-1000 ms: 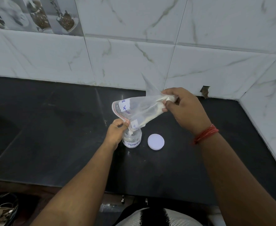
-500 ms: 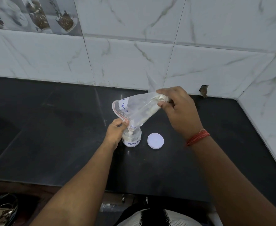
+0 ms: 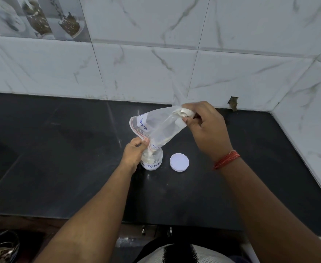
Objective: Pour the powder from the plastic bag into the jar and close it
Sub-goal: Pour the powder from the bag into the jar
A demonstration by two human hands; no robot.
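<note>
Now the left hand [image 3: 135,152] pinches the zip-bag mouth [image 3: 145,138] over the open jar [image 3: 152,160] on the worktop [image 3: 61,158], lid [image 3: 179,162] just right of it. Beyond, the right hand [image 3: 205,128] has bunched the bag's [image 3: 161,128] raised corner tighter, driving the last milk powder [image 3: 183,112] down; pouring looks nearly done.

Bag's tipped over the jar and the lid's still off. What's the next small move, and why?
Probably lift the right hand a little higher to tip the bag steeper. A clump of powder sits at the pinched top corner, while the left hand holds the bag's mouth in the jar. The lid can wait.
</note>
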